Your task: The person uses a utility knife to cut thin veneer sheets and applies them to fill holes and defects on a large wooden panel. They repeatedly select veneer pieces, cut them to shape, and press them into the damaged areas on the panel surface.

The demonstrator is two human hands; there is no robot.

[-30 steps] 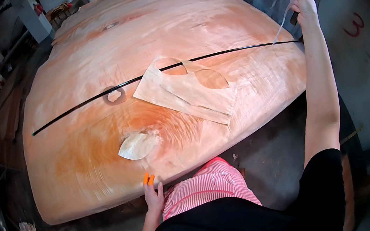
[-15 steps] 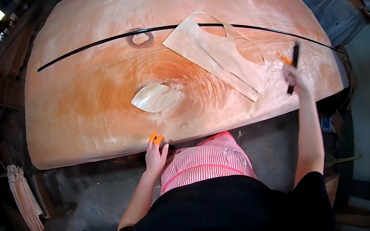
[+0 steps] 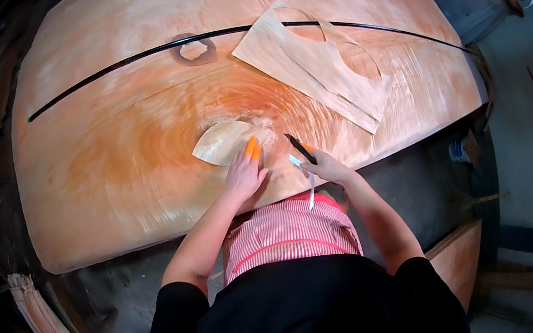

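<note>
My left hand (image 3: pixel 245 177) lies with fingers stretched out on the large wood veneer sheet (image 3: pixel 100 226); two of its fingers wear orange finger covers (image 3: pixel 251 148). Its fingertips touch the right part of a pale leaf-shaped patch (image 3: pixel 217 142). My right hand (image 3: pixel 329 168) is closed around a slim black utility knife (image 3: pixel 302 149), whose tip points up and left over the veneer. A narrow white strip (image 3: pixel 312 191) hangs from the same hand, down toward my striped apron (image 3: pixel 285 237). How the fingers hold the strip is hard to make out.
Farther back, a long black rod (image 3: pixel 122 62) crosses the sheet. A veneer offcut (image 3: pixel 298 62) with curved cut-outs lies partly over it. A dark-ringed hole (image 3: pixel 193 50) is near the rod. Veneer strips (image 3: pixel 42 320) are stacked at left; a wrapped bundle (image 3: pixel 461 0) stands at far right.
My left hand has moved from the sheet's near edge up onto the leaf-shaped patch. My right hand has come left with the knife, near the left; a white strip now shows there.
</note>
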